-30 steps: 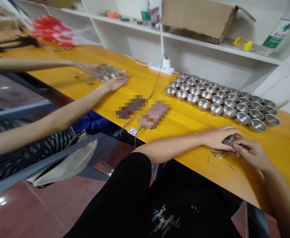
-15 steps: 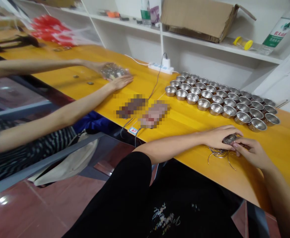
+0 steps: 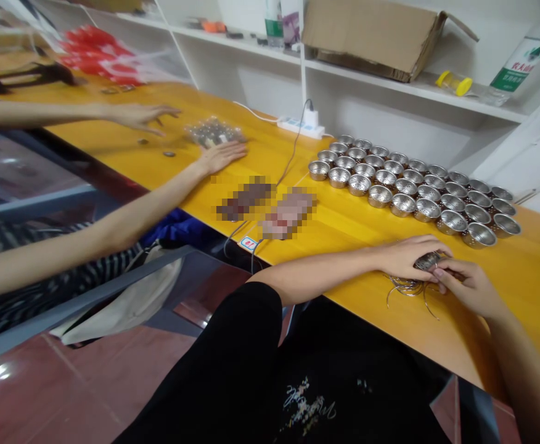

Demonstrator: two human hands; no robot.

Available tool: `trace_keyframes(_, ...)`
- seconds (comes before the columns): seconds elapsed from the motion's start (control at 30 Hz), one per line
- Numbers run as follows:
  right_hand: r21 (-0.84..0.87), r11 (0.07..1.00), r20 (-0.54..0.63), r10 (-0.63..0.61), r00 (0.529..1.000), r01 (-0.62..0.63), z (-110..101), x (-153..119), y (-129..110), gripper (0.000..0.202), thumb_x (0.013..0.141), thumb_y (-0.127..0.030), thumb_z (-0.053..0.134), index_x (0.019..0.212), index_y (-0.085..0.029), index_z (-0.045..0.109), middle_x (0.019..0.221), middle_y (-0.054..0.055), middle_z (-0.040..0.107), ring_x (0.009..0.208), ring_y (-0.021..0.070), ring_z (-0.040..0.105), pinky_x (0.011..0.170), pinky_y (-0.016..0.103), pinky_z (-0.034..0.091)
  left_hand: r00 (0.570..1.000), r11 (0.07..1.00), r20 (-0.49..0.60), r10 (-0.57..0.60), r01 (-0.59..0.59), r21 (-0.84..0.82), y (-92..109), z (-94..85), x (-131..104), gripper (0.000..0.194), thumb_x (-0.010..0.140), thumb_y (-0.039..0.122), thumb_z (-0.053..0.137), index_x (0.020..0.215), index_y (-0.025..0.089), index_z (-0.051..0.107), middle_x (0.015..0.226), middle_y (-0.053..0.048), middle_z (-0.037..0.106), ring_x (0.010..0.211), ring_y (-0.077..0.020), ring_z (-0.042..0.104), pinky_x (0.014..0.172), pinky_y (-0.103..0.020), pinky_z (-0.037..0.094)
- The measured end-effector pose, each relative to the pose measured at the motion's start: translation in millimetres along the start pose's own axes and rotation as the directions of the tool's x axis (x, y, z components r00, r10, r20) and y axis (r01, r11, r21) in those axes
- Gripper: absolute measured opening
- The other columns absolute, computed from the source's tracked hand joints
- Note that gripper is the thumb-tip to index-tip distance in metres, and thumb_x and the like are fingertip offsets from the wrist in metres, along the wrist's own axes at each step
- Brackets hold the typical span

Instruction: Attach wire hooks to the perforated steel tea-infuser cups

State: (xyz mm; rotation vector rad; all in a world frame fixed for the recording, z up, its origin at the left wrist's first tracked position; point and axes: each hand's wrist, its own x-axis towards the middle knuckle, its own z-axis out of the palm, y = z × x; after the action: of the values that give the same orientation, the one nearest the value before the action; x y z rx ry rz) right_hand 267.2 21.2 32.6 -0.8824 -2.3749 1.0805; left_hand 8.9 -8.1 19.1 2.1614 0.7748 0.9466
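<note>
My left hand point(image 3: 411, 256) is wrapped round a small perforated metal cup point(image 3: 427, 261), holding it just above the table's near edge. At the cup's right side, my right hand point(image 3: 466, 280) pinches a thin curved wire point(image 3: 436, 266) against it; the wire's far end is hidden by the fingers. Below my hands lies a loose bundle of curved metal wires point(image 3: 406, 286) on the yellow table. Beyond them, rows of similar perforated metal cups point(image 3: 402, 203) stand upright with their openings facing up.
To the left, a co-worker's hands point(image 3: 221, 157) are by a clear bag of small metal parts point(image 3: 214, 131). Two blurred-out rectangular items point(image 3: 291, 213) with cables lie between us. A power strip point(image 3: 300, 127) sits at the back, below a shelf with a cardboard box point(image 3: 374, 37).
One of the co-worker's hands has drawn back left from the bag, fingers spread. My own hands hold nearly the same position on the cup and wire.
</note>
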Motion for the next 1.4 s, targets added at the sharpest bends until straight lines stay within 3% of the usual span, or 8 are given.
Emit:
trace_keyframes(0.17,0.017,1.0,0.01,-0.005,1.0,0.005,-0.1,-0.7,0.4,0.061,0.11,-0.08,0.07,0.085,-0.024,0.08,0.066,0.004,0.071,0.062,0.021,0.066,0.064,0.036,0.054,1.0,0.998,-0.009,-0.002,0.002,-0.057,-1.0,-1.6,-0.7,0.053,0.096,0.036,0.088,0.146,0.024,0.075,0.15,-0.016,0.073,0.15,-0.0345,0.067,0.135,-0.052,0.051)
trace_keyframes(0.43,0.035,0.999,0.01,0.016,1.0,-0.016,-1.2,-0.9,5.2,0.062,0.109,-0.083,0.068,0.091,-0.025,0.083,0.065,0.004,0.072,0.061,0.0217,0.067,0.065,0.037,0.054,1.0,1.0,-0.015,0.021,-0.021,0.0,-2.0,1.8,-1.2,0.052,0.101,0.035,0.079,0.15,0.02,0.072,0.152,-0.019,0.072,0.149,-0.0338,0.067,0.135,-0.05,0.052)
trace_keyframes(0.73,0.052,0.998,0.02,0.034,0.999,-0.035,-1.7,-1.7,4.6,0.063,0.108,-0.083,0.07,0.088,-0.025,0.081,0.065,0.004,0.071,0.062,0.021,0.065,0.064,0.036,0.052,0.999,0.999,0.012,-0.042,0.042,0.022,-1.5,4.3,0.0,0.051,0.105,0.036,0.077,0.154,0.021,0.07,0.157,-0.017,0.07,0.151,-0.0309,0.066,0.138,-0.046,0.049)
trace_keyframes(0.9,0.067,0.997,0.002,0.041,0.999,-0.041,-1.1,-1.1,-0.1,0.065,0.106,-0.086,0.071,0.087,-0.025,0.081,0.064,0.003,0.071,0.06,0.0206,0.066,0.064,0.036,0.054,1.0,1.0,-0.011,-0.013,0.013,-0.017,-1.9,3.4,-0.5,0.055,0.103,0.038,0.082,0.153,0.016,0.072,0.154,-0.021,0.071,0.15,-0.0333,0.067,0.136,-0.047,0.051)
trace_keyframes(1.03,0.065,0.997,-0.016,0.046,0.999,-0.045,-2.1,-0.2,-5.6,0.067,0.102,-0.089,0.073,0.083,-0.025,0.079,0.062,0.004,0.07,0.059,0.0204,0.065,0.062,0.035,0.055,0.999,0.999,-0.037,-0.002,0.001,-0.048,-0.8,0.1,-0.5,0.054,0.102,0.039,0.085,0.151,0.02,0.073,0.154,-0.019,0.072,0.151,-0.0352,0.066,0.136,-0.053,0.051)
trace_keyframes(1.17,0.066,0.997,-0.043,0.049,0.998,-0.046,-6.4,-3.2,-6.7,0.066,0.099,-0.089,0.077,0.083,-0.025,0.078,0.063,0.004,0.071,0.061,0.0211,0.065,0.064,0.035,0.056,0.998,0.997,-0.058,-0.025,0.021,-0.071,-0.4,-0.1,1.5,0.053,0.106,0.049,0.081,0.15,0.02,0.074,0.154,-0.018,0.073,0.152,-0.0346,0.066,0.136,-0.05,0.05)
trace_keyframes(1.4,0.169,0.985,-0.157,0.058,0.986,-0.031,-15.1,-9.3,0.6,0.051,0.103,-0.073,0.085,0.083,-0.026,0.085,0.065,0.01,0.073,0.058,0.0235,0.068,0.064,0.039,0.058,0.991,0.99,-0.125,-0.052,0.034,-0.138,-0.2,1.2,5.8,0.041,0.114,0.042,0.066,0.146,0.016,0.07,0.152,-0.018,0.075,0.144,-0.0267,0.072,0.13,-0.042,0.055)
